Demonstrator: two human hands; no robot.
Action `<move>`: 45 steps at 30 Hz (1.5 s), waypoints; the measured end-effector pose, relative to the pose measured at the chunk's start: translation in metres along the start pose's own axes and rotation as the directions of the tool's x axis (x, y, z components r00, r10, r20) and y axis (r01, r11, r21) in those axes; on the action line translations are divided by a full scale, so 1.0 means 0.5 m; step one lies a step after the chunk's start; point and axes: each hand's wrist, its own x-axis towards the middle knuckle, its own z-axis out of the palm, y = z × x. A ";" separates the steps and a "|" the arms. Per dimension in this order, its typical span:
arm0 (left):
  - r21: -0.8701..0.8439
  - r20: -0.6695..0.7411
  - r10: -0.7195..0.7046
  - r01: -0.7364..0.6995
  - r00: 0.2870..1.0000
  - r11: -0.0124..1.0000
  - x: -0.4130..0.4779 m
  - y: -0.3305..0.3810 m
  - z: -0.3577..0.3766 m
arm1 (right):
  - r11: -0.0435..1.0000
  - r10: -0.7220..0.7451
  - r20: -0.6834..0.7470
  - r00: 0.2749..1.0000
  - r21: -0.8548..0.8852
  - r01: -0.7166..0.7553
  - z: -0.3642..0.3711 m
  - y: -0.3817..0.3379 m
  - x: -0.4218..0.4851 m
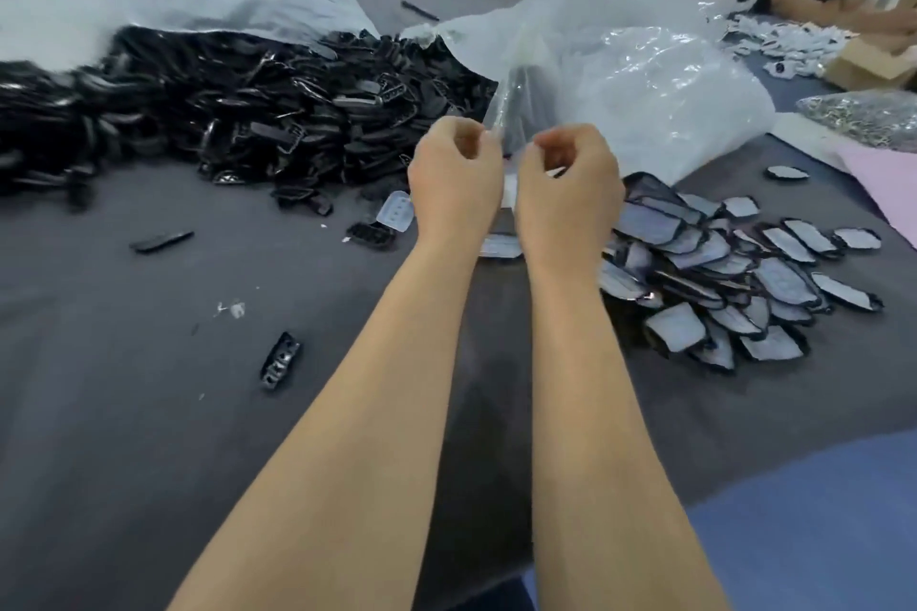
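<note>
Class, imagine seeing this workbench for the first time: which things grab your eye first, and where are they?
A huge heap of black plastic parts sprawls across the left rear of the table. At centre the left hand and right hand pinch a small clear bag between them. To their right lies a pile of bagged pieces.

My left hand and right hand are close together above the grey table. The fingers of both are curled, each pinching an edge of a small clear bag that stands up between them. Far left I see a big heap of black plastic parts. Just right of my right hand lies a spread of bagged parts. Beyond the bag lies crumpled clear plastic sheeting. One loose black part lies near left.
</note>
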 end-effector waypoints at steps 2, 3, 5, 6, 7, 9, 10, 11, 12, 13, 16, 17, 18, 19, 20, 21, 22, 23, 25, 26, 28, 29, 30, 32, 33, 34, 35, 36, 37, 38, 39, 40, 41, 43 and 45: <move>-0.053 -0.101 -0.045 0.040 0.994 0.998 0.024 -0.021 -0.077 | 1.000 -0.017 0.184 0.983 0.026 0.013 0.063 -0.030 -0.032; -0.065 -0.156 -0.069 0.059 0.985 0.996 0.034 -0.035 -0.116 | 0.999 -0.027 0.285 0.958 0.024 0.021 0.096 -0.045 -0.050; -0.074 -0.267 -0.104 0.088 0.958 0.993 0.048 -0.065 -0.196 | 0.999 -0.046 0.463 0.885 0.020 0.041 0.160 -0.076 -0.091; -0.079 -0.318 -0.122 0.102 0.940 0.992 0.052 -0.079 -0.234 | 0.998 -0.056 0.534 0.844 0.025 0.051 0.191 -0.092 -0.113; -0.083 -0.363 -0.142 0.119 0.921 0.989 0.055 -0.092 -0.270 | 0.998 -0.065 0.592 0.803 0.029 0.060 0.221 -0.109 -0.135; -0.101 -0.425 -0.183 0.154 0.886 0.983 0.058 -0.114 -0.338 | 0.996 -0.083 0.685 0.724 0.026 0.090 0.275 -0.140 -0.179; -0.114 -0.445 -0.205 0.171 0.872 0.979 0.059 -0.124 -0.367 | 0.993 -0.098 0.719 0.688 0.024 0.117 0.299 -0.153 -0.197; -0.121 -0.464 -0.225 0.190 0.857 0.974 0.061 -0.133 -0.394 | 0.989 -0.116 0.746 0.655 0.024 0.147 0.323 -0.163 -0.214; -0.120 -0.483 -0.242 0.210 0.842 0.970 0.063 -0.142 -0.417 | 0.984 -0.132 0.767 0.628 0.022 0.179 0.344 -0.173 -0.229; -0.122 -0.503 -0.259 0.229 0.825 0.966 0.066 -0.150 -0.439 | 0.977 -0.143 0.784 0.604 0.015 0.211 0.364 -0.181 -0.242; -0.197 -0.543 -0.339 0.277 0.768 0.941 0.074 -0.172 -0.486 | 0.937 -0.161 0.818 0.552 -0.049 0.346 0.417 -0.203 -0.271; -0.238 -0.547 -0.373 0.288 0.749 0.928 0.077 -0.177 -0.497 | 0.913 -0.163 0.833 0.528 -0.076 0.401 0.431 -0.210 -0.279; -0.278 -0.549 -0.403 0.294 0.733 0.914 0.079 -0.182 -0.506 | 0.892 -0.156 0.854 0.497 -0.095 0.442 0.445 -0.215 -0.288; -0.314 -0.548 -0.428 0.297 0.719 0.902 0.082 -0.187 -0.513 | 0.878 -0.140 0.874 0.465 -0.108 0.467 0.457 -0.218 -0.296; -0.341 -0.547 -0.445 0.297 0.709 0.892 0.083 -0.191 -0.518 | 0.867 -0.122 0.891 0.436 -0.118 0.484 0.468 -0.220 -0.303; -0.356 -0.550 -0.456 0.297 0.700 0.886 0.085 -0.195 -0.522 | 0.858 -0.107 0.903 0.417 -0.128 0.497 0.478 -0.219 -0.307; -0.361 -0.554 -0.461 0.299 0.693 0.883 0.086 -0.199 -0.525 | 0.847 -0.099 0.907 0.409 -0.139 0.513 0.486 -0.218 -0.310; -0.365 -0.557 -0.464 0.299 0.689 0.882 0.088 -0.202 -0.527 | 0.834 -0.097 0.907 0.409 -0.150 0.531 0.494 -0.217 -0.312; -0.377 -0.557 -0.466 0.291 0.687 0.879 0.092 -0.208 -0.528 | 0.818 -0.099 0.905 0.414 -0.163 0.551 0.505 -0.216 -0.313; -0.384 -0.557 -0.467 0.287 0.686 0.878 0.094 -0.210 -0.527 | 0.820 -0.102 0.902 0.420 -0.163 0.548 0.509 -0.216 -0.313; -0.400 -0.557 -0.473 0.279 0.682 0.873 0.100 -0.213 -0.527 | 0.832 -0.120 0.880 0.460 -0.164 0.529 0.512 -0.217 -0.316; -0.408 -0.556 -0.477 0.277 0.681 0.870 0.103 -0.214 -0.527 | 0.838 -0.130 0.856 0.501 -0.175 0.517 0.512 -0.216 -0.316; -0.411 -0.555 -0.479 0.277 0.680 0.869 0.105 -0.214 -0.526 | 0.843 -0.132 0.823 0.552 -0.200 0.499 0.510 -0.214 -0.315; -0.399 -0.557 -0.478 0.286 0.679 0.871 0.110 -0.215 -0.525 | 0.863 -0.085 0.747 0.660 -0.277 0.424 0.503 -0.208 -0.306; -0.393 -0.560 -0.476 0.288 0.678 0.873 0.111 -0.216 -0.525 | 0.878 -0.047 0.709 0.704 -0.307 0.367 0.498 -0.205 -0.299; -0.392 -0.563 -0.475 0.287 0.676 0.874 0.112 -0.216 -0.524 | 0.895 -0.026 0.675 0.737 -0.313 0.318 0.494 -0.205 -0.294; -0.397 -0.565 -0.477 0.285 0.673 0.872 0.114 -0.216 -0.523 | 0.908 -0.038 0.653 0.757 -0.293 0.299 0.494 -0.206 -0.289; -0.404 -0.564 -0.481 0.284 0.671 0.870 0.115 -0.216 -0.523 | 0.912 -0.081 0.650 0.755 -0.258 0.320 0.497 -0.211 -0.286; -0.411 -0.564 -0.486 0.283 0.668 0.867 0.117 -0.215 -0.524 | 0.902 -0.135 0.675 0.725 -0.218 0.371 0.502 -0.217 -0.286; -0.417 -0.566 -0.488 0.280 0.665 0.865 0.117 -0.214 -0.525 | 0.884 -0.180 0.722 0.668 -0.179 0.431 0.511 -0.225 -0.289; -0.420 -0.573 -0.487 0.275 0.659 0.865 0.117 -0.213 -0.527 | 0.863 -0.205 0.778 0.593 -0.141 0.484 0.520 -0.232 -0.293; -0.417 -0.584 -0.485 0.271 0.651 0.867 0.117 -0.212 -0.530 | 0.846 -0.210 0.829 0.518 -0.111 0.521 0.530 -0.236 -0.296; -0.414 -0.597 -0.481 0.267 0.642 0.870 0.117 -0.213 -0.532 | 0.835 -0.202 0.868 0.454 -0.090 0.543 0.539 -0.239 -0.299; -0.416 -0.611 -0.476 0.255 0.632 0.873 0.117 -0.215 -0.536 | 0.829 -0.173 0.910 0.377 -0.072 0.554 0.553 -0.237 -0.302; -0.421 -0.611 -0.479 0.253 0.630 0.871 0.118 -0.216 -0.537 | 0.829 -0.136 0.925 0.353 -0.089 0.552 0.560 -0.236 -0.306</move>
